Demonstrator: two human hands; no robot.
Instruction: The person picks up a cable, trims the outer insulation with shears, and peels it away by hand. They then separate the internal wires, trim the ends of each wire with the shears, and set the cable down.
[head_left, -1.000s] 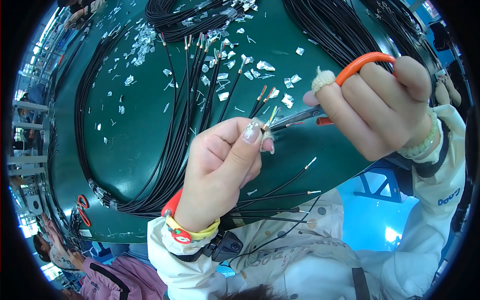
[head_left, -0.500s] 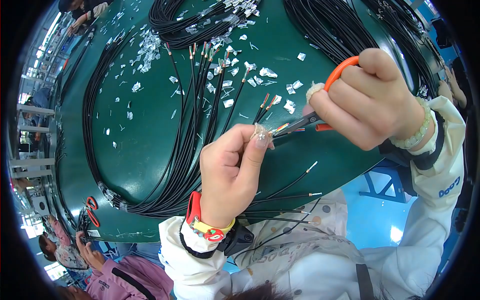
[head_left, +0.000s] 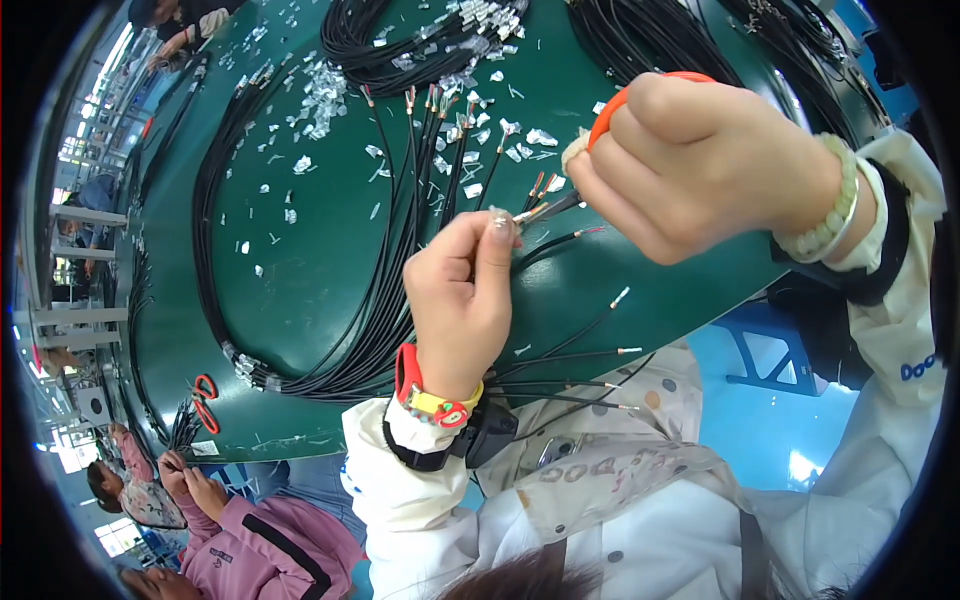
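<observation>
The left hand (head_left: 462, 295) is raised above the near edge of the green counter (head_left: 320, 270), its thumb and forefinger pinched on the stripped end of a thin black cable (head_left: 548, 243). The cable's long axis runs from the fingertips rightward and slightly away, its bared tip pointing toward the right hand. The right hand (head_left: 700, 165) is clenched around a pair of small scissors (head_left: 600, 130) with orange handles; one orange loop shows over the knuckles, and the dark blades point left and slightly toward the near side, meeting the cable end just beside the left fingertips. Whether the blades are closed on the wire is too small to tell.

Below the hands, several loose black cables (head_left: 570, 360) lie across the near edge of the counter with their stripped ends pointing right. To the left, a thick bundle of black cables (head_left: 370, 300) curves from the near left toward the far middle. Small white scraps of insulation (head_left: 320, 95) are scattered over the far part of the counter. A red pair of scissors (head_left: 205, 400) lies at the near left edge. Another person in a pink sleeve (head_left: 250, 545) works at the lower left.
</observation>
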